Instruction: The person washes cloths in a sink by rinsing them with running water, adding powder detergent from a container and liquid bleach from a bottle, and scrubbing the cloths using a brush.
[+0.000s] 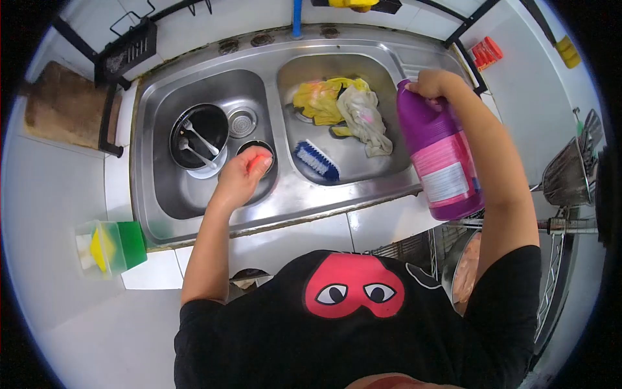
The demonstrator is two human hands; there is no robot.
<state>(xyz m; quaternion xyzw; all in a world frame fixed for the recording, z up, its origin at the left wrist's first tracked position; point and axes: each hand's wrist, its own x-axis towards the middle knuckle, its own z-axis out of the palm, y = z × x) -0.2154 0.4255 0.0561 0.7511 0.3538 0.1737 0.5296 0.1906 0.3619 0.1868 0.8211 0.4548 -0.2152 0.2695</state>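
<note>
My right hand (435,85) is closed around the handle of a big purple bottle (414,120) with a pink and white label. The bottle stands nearly upright at the sink's right front edge. Over the left basin, my left hand (246,174) has its fingers closed on a small red-orange thing (260,161) whose kind I cannot make out. Beneath that hand is a round dark container (264,144), partly hidden. To its left sits a black pan or bowl (194,117) holding two forks or spoons (202,133), partly over a white dish (208,171).
In the right basin lie yellow and whitish cloths (363,113) and a blue-and-white scrub brush (316,161). A clear and green sponge holder (131,244) is at the left front. A wooden board (71,110) leans at the left, and a metal rack (551,285) is on the right.
</note>
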